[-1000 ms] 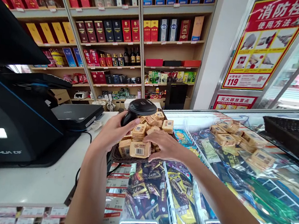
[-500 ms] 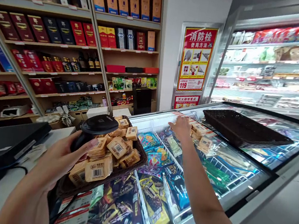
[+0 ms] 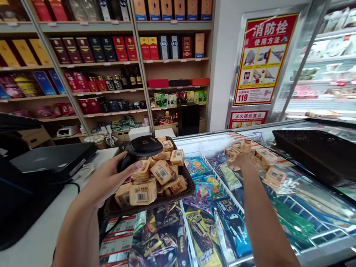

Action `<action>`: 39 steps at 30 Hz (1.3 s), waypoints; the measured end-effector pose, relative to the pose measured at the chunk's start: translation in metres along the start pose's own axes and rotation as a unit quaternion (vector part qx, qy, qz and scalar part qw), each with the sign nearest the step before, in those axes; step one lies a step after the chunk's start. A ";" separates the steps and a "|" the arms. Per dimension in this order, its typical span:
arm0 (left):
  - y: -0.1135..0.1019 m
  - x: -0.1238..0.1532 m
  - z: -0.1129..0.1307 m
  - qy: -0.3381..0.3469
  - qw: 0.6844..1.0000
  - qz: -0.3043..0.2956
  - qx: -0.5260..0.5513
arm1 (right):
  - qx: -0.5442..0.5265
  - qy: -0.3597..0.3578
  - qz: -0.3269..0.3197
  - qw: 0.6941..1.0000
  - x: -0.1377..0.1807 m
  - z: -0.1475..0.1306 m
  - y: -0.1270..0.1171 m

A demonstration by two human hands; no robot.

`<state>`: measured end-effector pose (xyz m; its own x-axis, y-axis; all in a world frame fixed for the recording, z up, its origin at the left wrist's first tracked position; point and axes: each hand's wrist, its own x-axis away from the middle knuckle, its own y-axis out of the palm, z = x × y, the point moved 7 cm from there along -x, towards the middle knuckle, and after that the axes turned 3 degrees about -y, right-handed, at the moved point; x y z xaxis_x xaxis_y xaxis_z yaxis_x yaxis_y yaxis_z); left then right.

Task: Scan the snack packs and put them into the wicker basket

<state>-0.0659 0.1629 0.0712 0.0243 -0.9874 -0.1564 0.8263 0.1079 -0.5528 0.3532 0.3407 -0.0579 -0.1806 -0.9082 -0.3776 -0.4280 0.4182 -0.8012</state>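
My left hand (image 3: 104, 180) is wrapped round the handle of a black barcode scanner (image 3: 140, 148), held over a dark wicker basket (image 3: 113, 208) heaped with small tan snack packets (image 3: 141, 192) that bear barcodes. My right hand (image 3: 242, 161) reaches out to a loose pile of the same tan packets (image 3: 267, 159) lying on the freezer's glass lid. Its fingers are curled down onto a packet there.
The glass-topped chest freezer (image 3: 312, 254) holds ice-cream wrappers under my arms. An empty black basket (image 3: 321, 153) sits at its far right. A black checkout terminal (image 3: 2, 190) and a printer (image 3: 54, 159) stand on the white counter to the left. Shelves of boxed bottles line the back wall.
My right hand left the heaped basket, swung right to the packets on the freezer lid, and has curled onto one. My left hand kept hold of the scanner. The view shifted.
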 end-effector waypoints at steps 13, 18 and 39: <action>0.017 0.015 0.009 0.025 0.994 -0.098 0.040 | -0.114 -0.380 -0.131 0.908 0.094 -0.177 -0.072; 0.031 0.019 0.019 0.024 0.990 -0.130 0.040 | -0.096 -0.369 -0.134 0.915 0.097 -0.176 -0.080; 0.018 0.009 0.006 0.027 0.995 -0.078 0.055 | -0.156 -0.333 -0.216 0.904 0.076 -0.189 -0.020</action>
<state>-0.0477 0.1548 0.0647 -0.1368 -0.9831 -0.1218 0.8747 -0.0622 -0.4807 0.1807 0.2601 0.0168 0.5927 -0.7302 -0.3398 -0.5791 -0.0931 -0.8099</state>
